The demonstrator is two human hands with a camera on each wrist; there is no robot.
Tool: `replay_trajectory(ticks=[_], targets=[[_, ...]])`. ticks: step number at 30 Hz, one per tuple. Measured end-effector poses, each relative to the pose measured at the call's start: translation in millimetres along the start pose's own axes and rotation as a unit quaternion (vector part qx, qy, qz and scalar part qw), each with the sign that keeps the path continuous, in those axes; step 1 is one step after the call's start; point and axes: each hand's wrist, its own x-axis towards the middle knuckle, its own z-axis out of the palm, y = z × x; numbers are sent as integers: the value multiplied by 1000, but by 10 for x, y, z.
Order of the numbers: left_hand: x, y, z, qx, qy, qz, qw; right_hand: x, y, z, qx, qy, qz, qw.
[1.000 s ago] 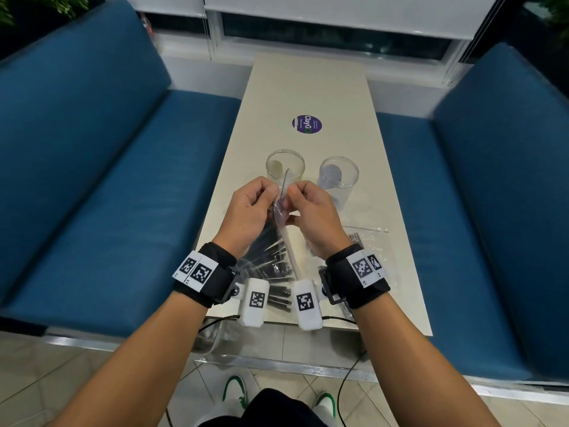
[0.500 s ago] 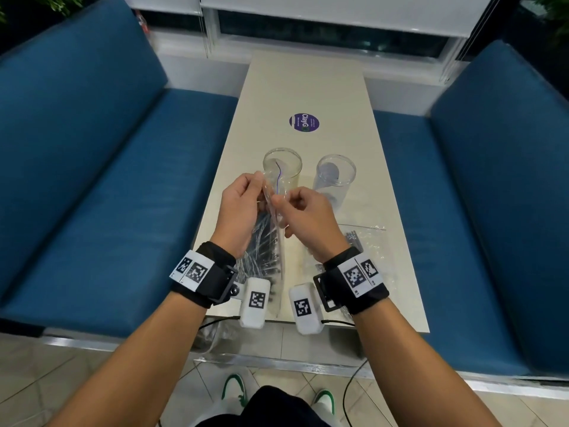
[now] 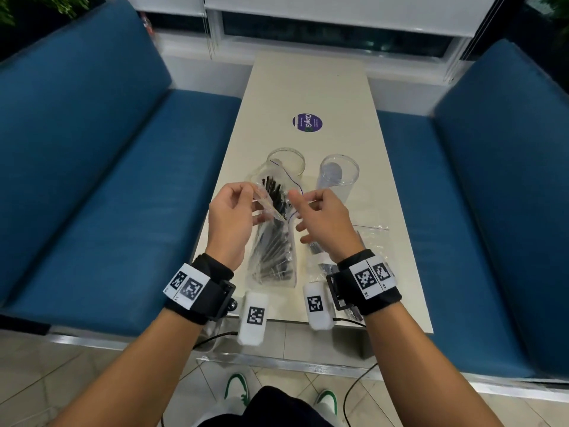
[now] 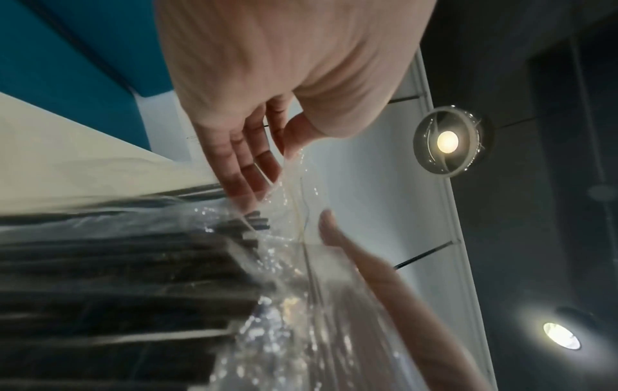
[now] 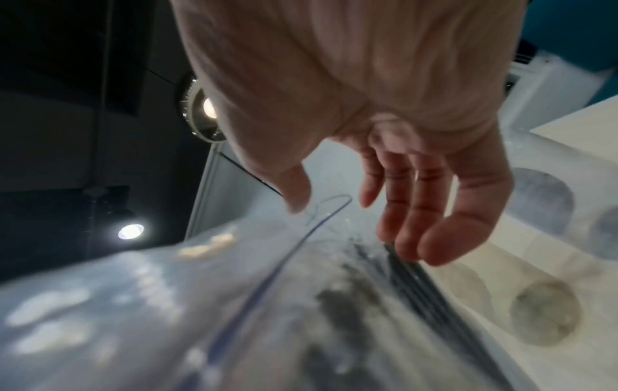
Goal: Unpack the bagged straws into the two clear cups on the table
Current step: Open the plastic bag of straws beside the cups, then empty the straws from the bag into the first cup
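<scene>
Above the near half of the long cream table (image 3: 311,87), a clear zip-seal plastic bag of black straws (image 3: 272,241) is held upright with its mouth open. One lip of the mouth is pinched between thumb and fingers of the left hand (image 3: 229,220); the right hand (image 3: 323,220) is spread, fingers straight and apart, just beside the opposite lip, and nothing is gripped by it. The black straws (image 3: 274,195) stand bundled inside, their tips showing at the opening. Beyond the bag, two clear round cups (image 3: 286,163) (image 3: 338,174) stand side by side with no straws seen in them. A second crumpled clear bag (image 3: 369,238) lies flat on the table under the right wrist.

The film is judged thin, limp and slippery, so it is best held at the stiffer seal strip. The straws are judged light, rigid and prone to scatter; a hold on the bundle near the exposed tips is advised.
</scene>
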Motion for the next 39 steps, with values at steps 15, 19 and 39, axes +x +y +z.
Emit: replay_trajectory(ticks=[15,19,39], targets=[[-46,100,17,-113,-81,-159,977,134,175,-12,239,-3,69,969],[-73,14,78,-65,-53,-147,986,84,192,-24,188,-96,28,977],[49,-293,-155,-128,-3,-153,980,82,608,-168,-38,-199,-100,974]])
